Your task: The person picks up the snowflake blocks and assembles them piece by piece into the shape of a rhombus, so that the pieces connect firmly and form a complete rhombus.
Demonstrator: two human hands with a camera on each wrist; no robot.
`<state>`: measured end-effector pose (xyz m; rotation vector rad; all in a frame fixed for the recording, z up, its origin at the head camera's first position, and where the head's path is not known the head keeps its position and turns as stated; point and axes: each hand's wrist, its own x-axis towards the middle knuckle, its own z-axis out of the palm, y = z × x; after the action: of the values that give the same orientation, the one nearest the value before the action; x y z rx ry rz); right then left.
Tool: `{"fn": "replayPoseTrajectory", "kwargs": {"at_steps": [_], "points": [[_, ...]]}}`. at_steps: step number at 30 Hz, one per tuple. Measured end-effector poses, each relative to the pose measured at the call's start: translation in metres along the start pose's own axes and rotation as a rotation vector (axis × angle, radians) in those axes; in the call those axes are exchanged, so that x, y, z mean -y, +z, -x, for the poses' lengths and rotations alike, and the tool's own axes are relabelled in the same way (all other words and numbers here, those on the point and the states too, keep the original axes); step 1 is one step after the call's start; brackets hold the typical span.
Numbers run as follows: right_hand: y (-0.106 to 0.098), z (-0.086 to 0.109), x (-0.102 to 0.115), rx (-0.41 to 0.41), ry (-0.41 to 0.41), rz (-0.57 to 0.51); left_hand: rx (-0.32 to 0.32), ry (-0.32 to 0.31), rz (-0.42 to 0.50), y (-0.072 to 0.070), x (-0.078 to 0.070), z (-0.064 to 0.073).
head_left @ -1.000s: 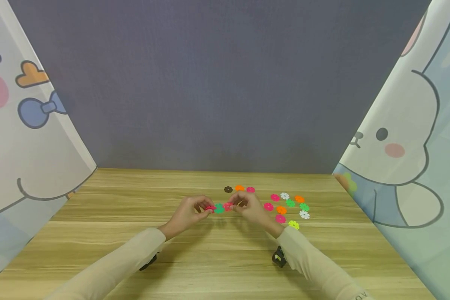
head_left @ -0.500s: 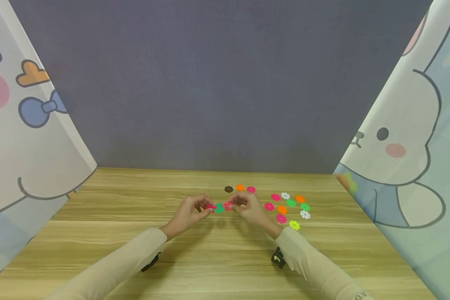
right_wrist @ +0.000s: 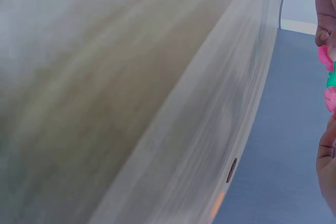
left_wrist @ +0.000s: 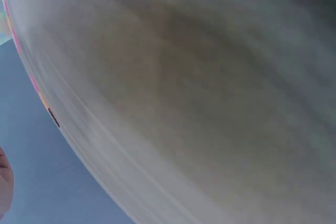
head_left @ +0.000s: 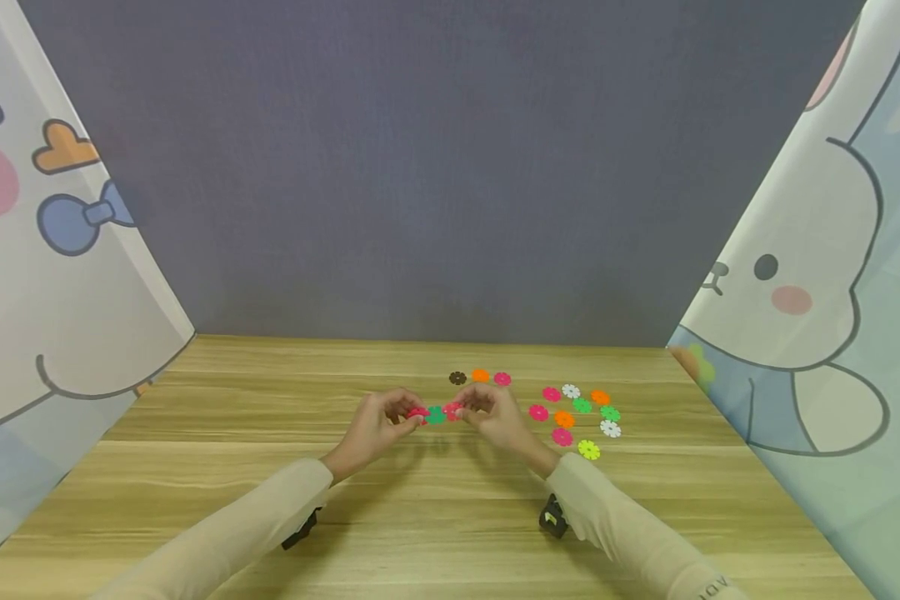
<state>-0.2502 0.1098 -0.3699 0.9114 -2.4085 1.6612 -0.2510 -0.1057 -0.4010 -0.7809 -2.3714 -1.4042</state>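
Observation:
Between my two hands, a short row of notched snowflake building discs is held just above the table in the head view. My left hand pinches the pink disc at the row's left end between thumb and fingers. At the other end, my right hand pinches a second pink disc. A green disc sits in the middle, touching both. The right wrist view catches this green disc at its edge, between the pinks. In the left wrist view only part of my left hand shows; sleeve-like fabric fills most of it.
Several loose discs lie to the right on the wooden table, among them a yellow disc and an orange disc. Behind the hands lie a brown disc, an orange one and a pink one. A grey panel rises at the back.
The held row has shifted very slightly left, and the green disc appears more tilted. Both hands keep their pinch on the pink discs. The loose discs stay put.

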Motion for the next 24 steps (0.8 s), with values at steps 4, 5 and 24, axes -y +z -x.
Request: {"fn": "replayPoseTrajectory", "kwargs": {"at_steps": [4,5,24], "points": [[0.0007,-0.0003,-0.0002,0.001,0.000,-0.014,0.010,-0.014,0.009,0.0000,-0.0006,-0.0004],[0.0009,-0.0003,-0.0003,0.001,-0.002,-0.017,0.013,-0.017,0.008,-0.0001,-0.0010,-0.0005],[-0.0050,-0.0048,0.0019,0.077,0.000,0.125,0.063,-0.065,-0.025,-0.0036,-0.0010,-0.0001]]}}
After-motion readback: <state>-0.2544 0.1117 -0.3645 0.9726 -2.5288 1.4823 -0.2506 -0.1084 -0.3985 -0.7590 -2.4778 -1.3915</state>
